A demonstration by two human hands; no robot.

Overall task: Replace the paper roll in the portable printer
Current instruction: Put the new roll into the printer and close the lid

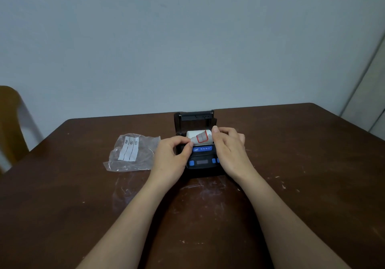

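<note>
While the black printer (pixel 203 160) sat lid-open on the brown table (pixel 83 195), the left hand (pixel 170 156) pinched the paper roll's (pixel 199 137) loose end, and the right hand (pixel 229 149) gripped the roll's side inside the bay.

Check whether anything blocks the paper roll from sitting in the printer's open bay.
Nothing visible does. The printer has its lid swung up and back, and the paper roll already lies in the open bay. Left hand pinches its loose end; right hand steadies its right side.
</note>
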